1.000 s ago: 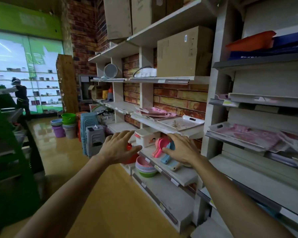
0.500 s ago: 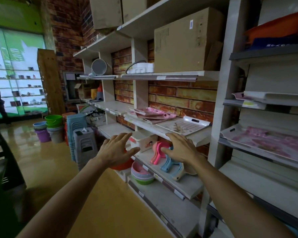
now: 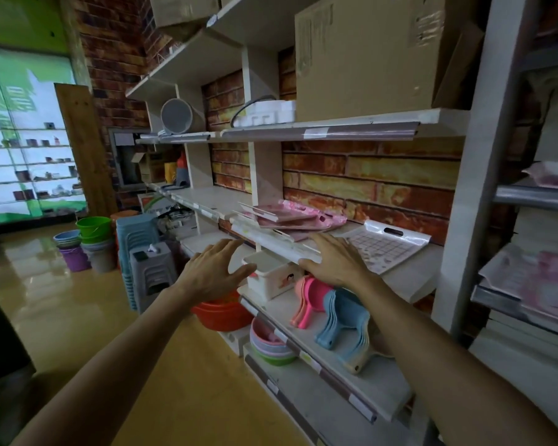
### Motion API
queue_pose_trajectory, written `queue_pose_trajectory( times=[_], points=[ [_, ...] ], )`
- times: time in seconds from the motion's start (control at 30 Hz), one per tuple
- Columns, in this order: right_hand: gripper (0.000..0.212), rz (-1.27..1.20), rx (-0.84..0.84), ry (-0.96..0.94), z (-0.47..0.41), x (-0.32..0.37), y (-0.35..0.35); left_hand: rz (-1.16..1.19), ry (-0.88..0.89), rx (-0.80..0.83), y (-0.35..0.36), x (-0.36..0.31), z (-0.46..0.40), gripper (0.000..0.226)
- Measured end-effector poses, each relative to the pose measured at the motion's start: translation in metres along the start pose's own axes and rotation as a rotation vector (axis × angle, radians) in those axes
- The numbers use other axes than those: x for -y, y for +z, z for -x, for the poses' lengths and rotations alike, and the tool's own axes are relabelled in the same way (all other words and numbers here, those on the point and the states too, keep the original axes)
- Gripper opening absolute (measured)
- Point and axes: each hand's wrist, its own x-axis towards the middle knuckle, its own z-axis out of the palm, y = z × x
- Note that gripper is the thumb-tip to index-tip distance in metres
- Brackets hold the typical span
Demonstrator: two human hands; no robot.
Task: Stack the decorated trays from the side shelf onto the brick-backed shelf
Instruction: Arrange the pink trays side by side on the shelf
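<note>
A pile of pink decorated trays lies on the brick-backed shelf. To their right on the same shelf rests a white patterned tray with a handle slot. More pink trays sit on the grey side shelf at the right edge. My right hand hovers with fingers spread at the shelf's front edge, just left of the white tray and below the pink pile. My left hand is open and empty, a little lower and to the left, in front of the shelf.
Below the hands stand a white box, pink and blue scoops, stacked bowls and an orange basin. A large cardboard box sits on the shelf above. Stools and buckets stand on the floor at left.
Both hands have risen and moved forward toward the brick-backed shelf. The view has come closer to the shelf and swung left, so the side shelf is now at the right edge.
</note>
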Motion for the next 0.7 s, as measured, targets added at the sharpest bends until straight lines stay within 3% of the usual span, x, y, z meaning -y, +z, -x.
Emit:
queue_pose_trajectory(
  times=[0.4, 0.7],
  points=[
    [0.068, -0.014, 0.052, 0.028, -0.138, -0.02, 0.082, 0.086, 0.0, -0.02, 0.054, 0.08, -0.121, 0.072],
    [0.064, -0.084, -0.009, 0.091, -0.255, -0.015, 0.144, 0.185, 0.088, -0.056, 0.073, 0.157, -0.234, 0.063]
  ],
)
